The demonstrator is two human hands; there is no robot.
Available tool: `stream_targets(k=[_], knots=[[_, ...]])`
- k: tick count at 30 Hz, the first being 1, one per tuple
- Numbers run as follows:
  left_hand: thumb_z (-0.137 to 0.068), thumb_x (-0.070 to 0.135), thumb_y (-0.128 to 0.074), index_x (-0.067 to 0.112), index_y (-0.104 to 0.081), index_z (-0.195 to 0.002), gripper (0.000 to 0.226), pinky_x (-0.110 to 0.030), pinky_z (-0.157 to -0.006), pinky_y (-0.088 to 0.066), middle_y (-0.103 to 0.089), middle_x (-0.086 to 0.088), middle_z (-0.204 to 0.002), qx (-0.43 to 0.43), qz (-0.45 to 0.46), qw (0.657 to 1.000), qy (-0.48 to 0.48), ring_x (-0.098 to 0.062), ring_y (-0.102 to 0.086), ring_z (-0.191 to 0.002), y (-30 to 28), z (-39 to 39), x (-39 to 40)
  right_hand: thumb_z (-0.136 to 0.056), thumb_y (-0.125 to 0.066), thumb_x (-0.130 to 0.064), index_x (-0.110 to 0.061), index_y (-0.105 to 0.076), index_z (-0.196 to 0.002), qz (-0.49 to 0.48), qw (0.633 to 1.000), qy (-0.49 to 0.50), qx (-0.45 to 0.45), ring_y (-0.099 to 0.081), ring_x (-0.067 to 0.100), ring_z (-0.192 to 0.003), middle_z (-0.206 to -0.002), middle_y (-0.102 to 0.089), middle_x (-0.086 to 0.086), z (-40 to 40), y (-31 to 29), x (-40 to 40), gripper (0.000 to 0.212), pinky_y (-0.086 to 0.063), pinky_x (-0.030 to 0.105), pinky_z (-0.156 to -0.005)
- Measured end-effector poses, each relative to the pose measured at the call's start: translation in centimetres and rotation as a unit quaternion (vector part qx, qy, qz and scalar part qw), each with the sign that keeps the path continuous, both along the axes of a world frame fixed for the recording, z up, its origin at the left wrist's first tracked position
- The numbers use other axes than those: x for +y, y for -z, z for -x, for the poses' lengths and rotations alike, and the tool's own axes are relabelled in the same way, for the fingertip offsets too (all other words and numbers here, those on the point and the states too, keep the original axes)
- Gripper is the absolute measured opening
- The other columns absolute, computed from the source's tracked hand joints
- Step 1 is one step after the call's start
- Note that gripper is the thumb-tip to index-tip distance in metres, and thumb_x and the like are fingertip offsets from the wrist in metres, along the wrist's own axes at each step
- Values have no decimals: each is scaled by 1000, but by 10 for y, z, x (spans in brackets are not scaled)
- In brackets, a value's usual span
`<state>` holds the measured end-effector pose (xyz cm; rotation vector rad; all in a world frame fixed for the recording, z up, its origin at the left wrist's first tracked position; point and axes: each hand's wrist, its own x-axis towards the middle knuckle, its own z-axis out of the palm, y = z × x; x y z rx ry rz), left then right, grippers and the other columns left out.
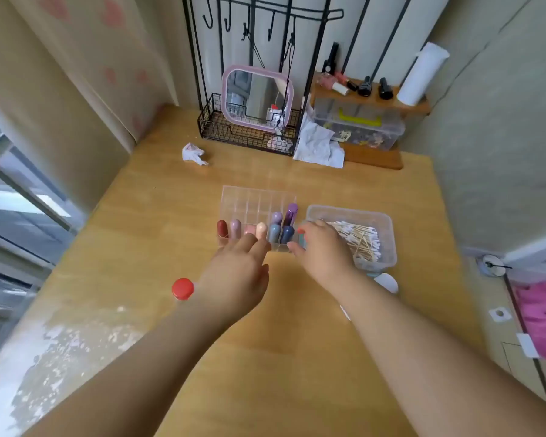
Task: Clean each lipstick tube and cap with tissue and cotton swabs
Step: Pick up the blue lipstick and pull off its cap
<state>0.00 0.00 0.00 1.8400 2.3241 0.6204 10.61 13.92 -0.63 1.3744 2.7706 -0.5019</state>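
A clear compartment organizer [249, 197] stands mid-table with several lipsticks upright in its front rows, from a dark red one [222, 228] on the left to a navy one [287, 234] and a tall violet one [291, 212]. My left hand [240, 269] reaches to the organizer's front, its straight fingers touching near a pink lipstick [249, 230]. My right hand [323, 247] is at the organizer's right end and pinches a teal lipstick tube [302, 242] with a red tip between thumb and forefinger. Cotton swabs [361, 239] lie in a clear box [350, 212] behind that hand.
A crumpled tissue [194, 153] lies at the back left and a larger tissue [319, 143] by a wire basket [221, 130] holding a pink mirror [257, 99]. A red-capped bottle [183, 289] stands beside my left wrist. A white object [387, 282] lies near the swab box.
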Motion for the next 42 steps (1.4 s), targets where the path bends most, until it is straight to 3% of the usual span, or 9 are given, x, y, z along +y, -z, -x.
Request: stream_targets(k=[4, 7, 14, 17, 22, 26, 30, 36, 42], knots=[[-64, 3, -76, 3, -65, -95, 33, -35, -48, -48, -64, -14, -86, 29, -35, 999, -17, -40, -65, -74, 20, -2, 10, -90, -59, -38, -15, -60, -115, -22, 998, 11, 54, -54, 24, -107, -110, -58, 4, 5, 13, 5, 34, -47, 36, -84], [-69, 8, -63, 0, -64, -101, 33, -28, -44, -41, -64, -13, -86, 20, -91, 994, -53, -32, -63, -66, 38, -1, 14, -88, -60, -38, -14, -63, -106, -50, 994, 6, 99, -54, 23, -101, -102, -59, 3, 6, 23, 6, 30, -46, 36, -79], [-77, 11, -67, 9, -60, -97, 21, -30, -34, -40, -61, -2, -83, -8, -125, 990, -68, -24, -60, -62, 73, -13, 15, -84, -65, -33, -11, -67, -91, -83, 980, 19, 180, -57, 23, -84, -80, -61, 3, 11, 42, 9, 23, -48, 36, -74], [-84, 15, -62, 15, -57, -109, 26, -19, -44, -31, -59, 6, -93, -35, -162, 982, -88, -16, -59, -75, 84, -16, 16, -83, -66, -34, -12, -70, -88, -94, 973, 20, 210, -59, 24, -80, -76, -63, 4, 8, 31, 9, 22, -50, 36, -74], [-86, 20, -60, 17, -53, -111, 25, -18, -66, -35, -56, 6, -99, -95, -237, 963, -82, -7, -50, -85, 89, -21, 12, -78, -72, -31, -11, -71, -76, -89, 944, 24, 318, -58, 21, -67, -65, -63, 8, -13, 6, -10, 20, -52, 36, -67], [-83, 25, -68, 15, -56, -103, 25, -34, -90, -43, -57, 5, -98, -124, -246, 959, -68, -18, -56, -95, 82, -32, -1, -77, -74, -29, -8, -71, -71, -75, 942, 19, 326, -55, 18, -60, -65, -65, 10, -37, 2, -40, 22, -51, 34, -65], [-80, 34, -71, 24, -56, -105, 31, -20, -73, -42, -57, 15, -99, -175, -193, 964, -46, -2, -54, -85, 79, -49, -31, -77, -74, -30, -12, -71, -73, -38, 943, 31, 330, -51, 10, -59, -61, -59, -1, -67, 6, -77, 19, -43, 23, -55], [-82, 27, -70, 21, -68, -104, 23, -11, -73, -44, -69, 12, -91, -251, -133, 959, 8, -2, -60, -84, 83, -68, -58, -77, -75, -33, -20, -66, -73, 12, 941, 57, 334, -51, 5, -61, -65, -57, -10, -97, 22, -119, 17, -40, 16, -57], [-83, 20, -70, 17, -69, -99, 16, -6, -64, -39, -67, 10, -85, -245, -141, 959, 9, 3, -56, -74, 86, -74, -62, -79, -72, -38, -26, -65, -76, 43, 926, 92, 364, -62, 15, -78, -77, -67, -1, -99, 39, -126, 14, -47, 27, -74]])
